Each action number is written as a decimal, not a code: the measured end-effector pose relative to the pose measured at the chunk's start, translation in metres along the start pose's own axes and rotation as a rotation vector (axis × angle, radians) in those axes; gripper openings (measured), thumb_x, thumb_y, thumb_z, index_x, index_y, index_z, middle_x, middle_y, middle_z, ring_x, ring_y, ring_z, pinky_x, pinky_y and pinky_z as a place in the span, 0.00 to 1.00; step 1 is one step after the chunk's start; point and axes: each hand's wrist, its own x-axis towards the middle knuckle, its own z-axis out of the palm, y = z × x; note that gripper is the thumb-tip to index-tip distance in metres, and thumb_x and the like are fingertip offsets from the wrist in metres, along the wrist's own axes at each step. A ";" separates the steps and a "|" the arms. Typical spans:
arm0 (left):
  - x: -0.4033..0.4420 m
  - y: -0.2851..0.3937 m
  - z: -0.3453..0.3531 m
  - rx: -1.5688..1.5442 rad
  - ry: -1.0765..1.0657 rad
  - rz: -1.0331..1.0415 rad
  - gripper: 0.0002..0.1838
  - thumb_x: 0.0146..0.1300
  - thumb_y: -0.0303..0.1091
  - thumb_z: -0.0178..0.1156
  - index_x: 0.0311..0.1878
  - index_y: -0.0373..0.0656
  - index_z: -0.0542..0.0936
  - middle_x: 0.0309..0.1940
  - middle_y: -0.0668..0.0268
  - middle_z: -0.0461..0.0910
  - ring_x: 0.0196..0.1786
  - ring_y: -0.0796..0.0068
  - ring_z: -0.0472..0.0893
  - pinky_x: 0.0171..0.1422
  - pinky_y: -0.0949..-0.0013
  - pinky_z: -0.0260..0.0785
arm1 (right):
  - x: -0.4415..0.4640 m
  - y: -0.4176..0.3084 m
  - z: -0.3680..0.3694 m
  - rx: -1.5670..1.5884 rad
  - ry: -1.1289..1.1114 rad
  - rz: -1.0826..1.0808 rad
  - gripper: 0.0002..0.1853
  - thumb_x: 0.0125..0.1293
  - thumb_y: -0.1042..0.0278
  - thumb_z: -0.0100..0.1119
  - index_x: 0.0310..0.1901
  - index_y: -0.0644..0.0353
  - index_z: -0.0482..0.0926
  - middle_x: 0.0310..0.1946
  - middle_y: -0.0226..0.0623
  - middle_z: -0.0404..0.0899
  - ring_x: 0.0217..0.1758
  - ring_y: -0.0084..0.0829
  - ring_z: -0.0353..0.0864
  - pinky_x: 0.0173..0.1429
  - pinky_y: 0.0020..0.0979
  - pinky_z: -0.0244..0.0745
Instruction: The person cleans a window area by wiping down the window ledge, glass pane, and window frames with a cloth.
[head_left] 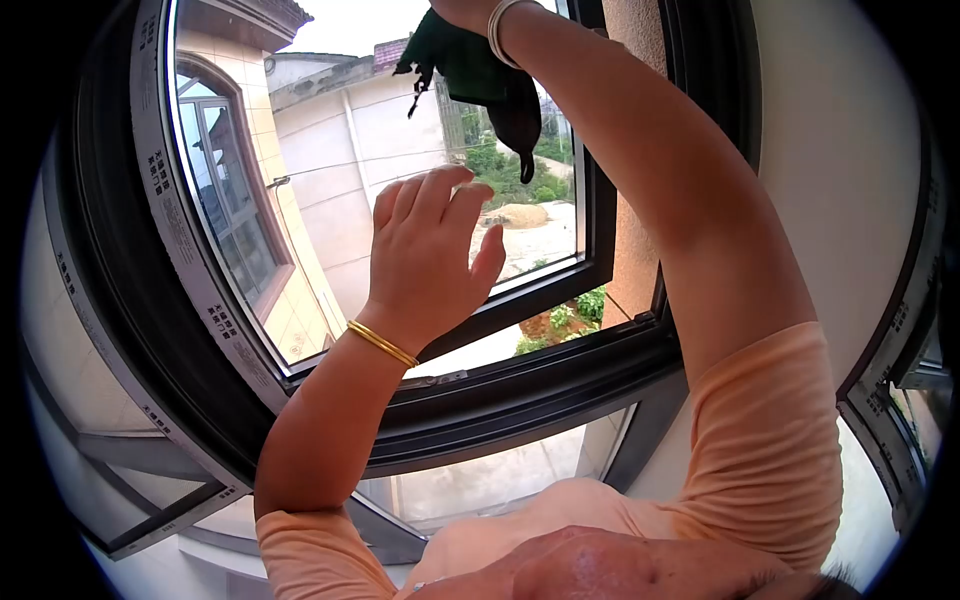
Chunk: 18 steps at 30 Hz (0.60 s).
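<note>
My left hand, with a gold bangle at the wrist, is raised in front of the window glass. Its fingers are apart and slightly curled, and nothing is in them. At the top edge of the view my right hand, with a silver bangle at the wrist, is partly cut off. A dark green and black cloth hangs from it against the glass, its loose black end dangling above and to the right of my left hand. The right fingers themselves are mostly outside the view.
A dark window frame surrounds the tilted sash, with a metal hinge at the lower edge. Printed tape runs down the left frame. Outside stand a tiled building with an arched window and a pale wall.
</note>
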 end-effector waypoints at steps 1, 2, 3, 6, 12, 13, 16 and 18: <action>-0.004 -0.004 0.000 0.016 0.005 -0.015 0.17 0.58 0.31 0.70 0.50 0.44 0.81 0.55 0.61 0.80 0.57 0.59 0.79 0.68 0.56 0.65 | -0.034 -0.009 -0.006 -0.088 -0.113 0.021 0.22 0.70 0.60 0.63 0.58 0.65 0.74 0.53 0.58 0.76 0.54 0.61 0.80 0.55 0.52 0.79; -0.010 -0.010 -0.005 0.031 0.044 -0.019 0.16 0.58 0.32 0.69 0.50 0.45 0.81 0.54 0.61 0.79 0.57 0.59 0.79 0.67 0.57 0.64 | -0.073 -0.020 -0.011 -0.121 -0.111 -0.039 0.21 0.72 0.59 0.60 0.59 0.63 0.76 0.49 0.53 0.78 0.52 0.54 0.81 0.54 0.50 0.80; -0.014 -0.017 -0.004 0.048 0.082 -0.023 0.15 0.59 0.33 0.68 0.49 0.45 0.81 0.53 0.62 0.79 0.57 0.60 0.78 0.67 0.58 0.63 | -0.113 -0.030 -0.020 -0.152 -0.108 -0.099 0.20 0.73 0.59 0.58 0.60 0.60 0.78 0.46 0.48 0.80 0.50 0.47 0.83 0.53 0.49 0.80; -0.018 -0.032 -0.017 0.098 0.207 -0.015 0.13 0.59 0.32 0.67 0.47 0.46 0.81 0.49 0.65 0.81 0.53 0.64 0.80 0.63 0.60 0.65 | -0.216 -0.067 -0.068 -0.081 -0.525 0.017 0.25 0.72 0.60 0.58 0.67 0.57 0.67 0.56 0.47 0.69 0.59 0.50 0.71 0.59 0.51 0.73; 0.033 -0.045 -0.032 0.102 0.215 0.055 0.10 0.65 0.35 0.62 0.47 0.44 0.81 0.46 0.64 0.81 0.52 0.63 0.81 0.61 0.60 0.69 | -0.257 -0.061 -0.092 0.055 -0.584 -0.060 0.23 0.69 0.69 0.57 0.64 0.58 0.69 0.55 0.45 0.69 0.58 0.51 0.73 0.62 0.51 0.74; 0.053 -0.047 -0.030 0.113 0.216 0.100 0.10 0.67 0.34 0.61 0.48 0.42 0.81 0.45 0.61 0.82 0.52 0.61 0.81 0.61 0.60 0.71 | -0.239 -0.051 -0.082 0.070 -0.461 0.019 0.20 0.69 0.69 0.58 0.61 0.59 0.71 0.53 0.45 0.71 0.55 0.52 0.76 0.60 0.51 0.75; 0.125 -0.050 -0.019 0.133 0.103 0.078 0.18 0.72 0.43 0.57 0.56 0.41 0.80 0.54 0.55 0.81 0.59 0.57 0.79 0.67 0.55 0.68 | -0.167 -0.007 -0.052 -0.074 -0.265 0.067 0.13 0.71 0.64 0.59 0.54 0.57 0.74 0.47 0.44 0.77 0.48 0.51 0.80 0.54 0.49 0.77; 0.168 -0.041 -0.004 0.137 -0.015 -0.003 0.24 0.74 0.48 0.53 0.61 0.39 0.79 0.60 0.51 0.79 0.66 0.52 0.76 0.74 0.51 0.64 | -0.157 -0.005 -0.046 -0.222 -0.303 0.107 0.15 0.73 0.58 0.59 0.54 0.57 0.76 0.50 0.44 0.77 0.49 0.48 0.80 0.51 0.49 0.76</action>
